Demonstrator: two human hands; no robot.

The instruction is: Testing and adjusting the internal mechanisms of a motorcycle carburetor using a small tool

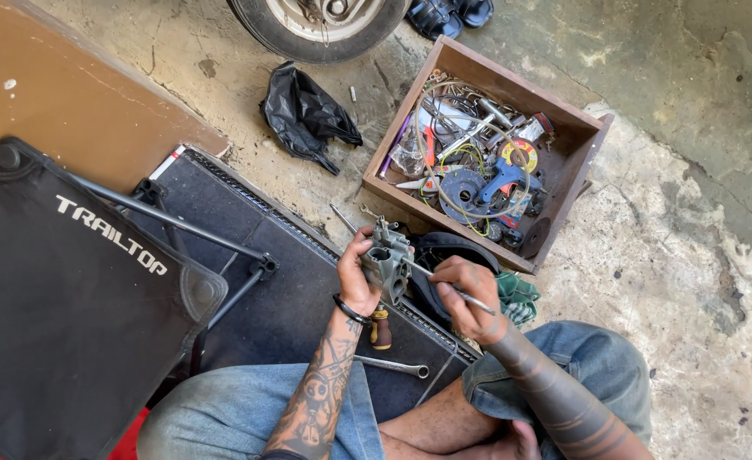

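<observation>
A grey cast-metal carburettor body (386, 258) is held up above the dark floor mat (291, 281), roughly at the middle of the view, just near of the wooden box of parts (580, 140). It is enclosed from its left side by the left hand (356, 274), whose grip is wrapped closed around the casting, thumb on the near face and fingers behind; the body stands roughly upright in that grip, its long axis running near to far.

From the right, a thin metal rod-like tool (448, 286) is brought against the casting. It is pinched in the closed grip of the right hand (468, 298), with the fingers curled tight over the shaft. The tool's long axis runs from lower right to upper left, its far tip touching or entering the right face of the carburettor body; whether it sits inside an opening cannot be told. The two hands are thus just beside each other, the casting to the left of the right hand's grip, and the tool lies nearly crosswise to the casting's own axis.

On the mat, near of the left wrist, lie a small screwdriver with an orange-and-black handle (381, 328) and a spanner (393, 365). A black plastic bag (306, 115) lies far left on the concrete floor (665, 281), below a wheel (318, 25).
</observation>
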